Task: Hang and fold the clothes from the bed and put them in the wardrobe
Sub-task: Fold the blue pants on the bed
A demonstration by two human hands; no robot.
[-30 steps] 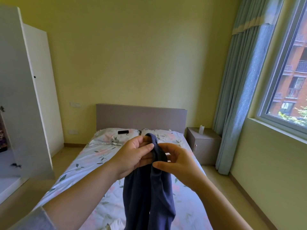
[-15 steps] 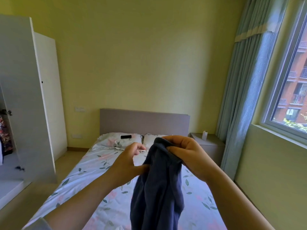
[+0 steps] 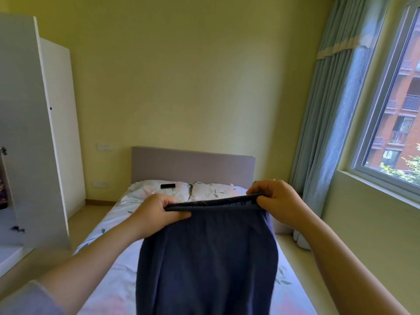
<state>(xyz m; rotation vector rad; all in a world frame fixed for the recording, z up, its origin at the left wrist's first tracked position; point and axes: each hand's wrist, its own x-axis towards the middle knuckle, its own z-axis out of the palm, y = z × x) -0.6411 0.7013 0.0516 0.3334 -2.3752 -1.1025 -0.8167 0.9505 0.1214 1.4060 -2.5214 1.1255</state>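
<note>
We face a bed with a floral sheet; its grey headboard stands against a yellow wall. A left pillow and a right pillow lie at the head. A black phone rests on the left pillow. A white wardrobe stands at the left, with its door swung open. At the right, a blue curtain hangs beside a window.

The garment is dark navy and hangs in the air above the bed. Its band runs taut between both hands, slightly higher at the right. The cloth below falls in soft vertical folds and leaves the frame at the bottom.

Our left hand pinches the band's left end, thumb on the near face. Our right hand grips the right end, fingers curled over it.
</note>
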